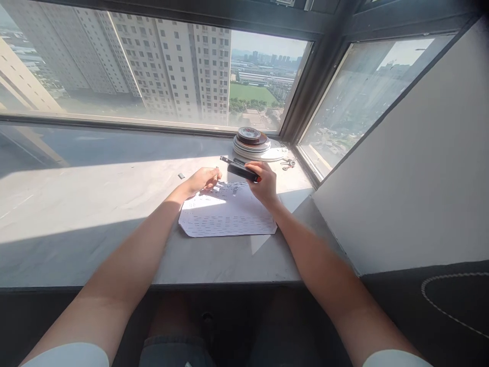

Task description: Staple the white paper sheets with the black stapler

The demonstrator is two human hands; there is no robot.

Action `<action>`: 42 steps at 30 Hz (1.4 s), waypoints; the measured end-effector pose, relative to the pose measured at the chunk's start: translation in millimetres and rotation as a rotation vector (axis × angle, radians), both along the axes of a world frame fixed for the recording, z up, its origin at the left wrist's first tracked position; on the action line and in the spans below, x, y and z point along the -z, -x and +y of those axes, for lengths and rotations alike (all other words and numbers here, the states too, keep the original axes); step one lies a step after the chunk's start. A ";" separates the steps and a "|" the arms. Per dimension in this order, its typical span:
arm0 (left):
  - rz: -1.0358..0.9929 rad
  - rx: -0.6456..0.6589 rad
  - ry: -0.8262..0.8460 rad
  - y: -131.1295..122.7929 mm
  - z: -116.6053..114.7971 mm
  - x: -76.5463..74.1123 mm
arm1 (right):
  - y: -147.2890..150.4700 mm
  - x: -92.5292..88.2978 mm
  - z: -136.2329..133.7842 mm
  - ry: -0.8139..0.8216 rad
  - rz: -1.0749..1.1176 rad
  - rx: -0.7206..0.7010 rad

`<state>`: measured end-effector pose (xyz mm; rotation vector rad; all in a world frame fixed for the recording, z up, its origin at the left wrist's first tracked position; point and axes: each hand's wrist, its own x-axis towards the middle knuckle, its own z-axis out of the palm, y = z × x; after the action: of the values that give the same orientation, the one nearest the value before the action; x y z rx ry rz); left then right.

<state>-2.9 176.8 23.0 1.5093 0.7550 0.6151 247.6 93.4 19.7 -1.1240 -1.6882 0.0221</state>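
Note:
My right hand (263, 183) is closed around a black stapler-like tool (243, 172), held just above the far edge of some paper. A thin arm of this tool sticks out toward the upper left, and a bit of red shows by my fingers. My left hand (204, 182) pinches something small and thin near the top left of the paper; its kind is too small to make out. Beneath both hands lies the white printed paper (229, 224), its near corners cut or folded at a slant. A small grey piece (181, 176) rests left of my left hand.
A stack of plates (252, 145) stands in the window corner, with keys (289, 163) beside it. The pale stone sill (95, 204) ends at a dark front edge close to me. A white wall (412, 168) bounds the right, and a pale cord (431, 298) hangs below.

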 end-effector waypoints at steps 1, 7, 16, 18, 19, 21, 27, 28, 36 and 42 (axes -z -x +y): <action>0.004 -0.004 -0.017 -0.1 -0.4 -0.4 | -2.3 -1.4 -1.0 0.030 0.088 -0.055; -0.005 0.043 -0.085 -1.2 -3.1 0.2 | -6.7 -9.0 -12.5 0.455 0.182 -0.508; 0.057 0.126 -0.090 0.8 -5.9 1.2 | 5.5 -6.9 -10.3 0.500 -0.108 -0.700; 0.070 0.140 -0.084 1.3 -8.6 -1.0 | 3.9 -5.6 -7.4 0.496 -0.151 -0.705; 0.070 0.147 -0.082 1.3 -10.3 -2.3 | 2.9 -4.9 -5.9 0.495 -0.161 -0.714; 0.064 0.151 -0.082 0.4 -14.0 -5.2 | 0.9 -3.5 -3.5 0.487 -0.131 -0.718; 0.111 0.148 -0.133 -3.1 -25.6 -14.4 | 2.3 -2.5 -0.8 0.425 0.082 -0.580; 0.129 0.148 -0.144 -3.1 -26.7 -15.2 | 3.3 -2.5 -0.5 0.435 0.063 -0.621; 0.158 0.122 -0.202 -0.9 -21.5 -10.1 | 7.5 -3.5 0.3 0.425 -0.024 -0.667; 0.094 0.079 -0.131 -1.3 -12.1 -2.3 | -7.2 -4.1 5.4 0.400 0.138 -0.369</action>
<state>-1.6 164.7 25.4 1.6903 0.7341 0.5458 254.8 98.8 23.8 -1.0508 -1.7878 0.6801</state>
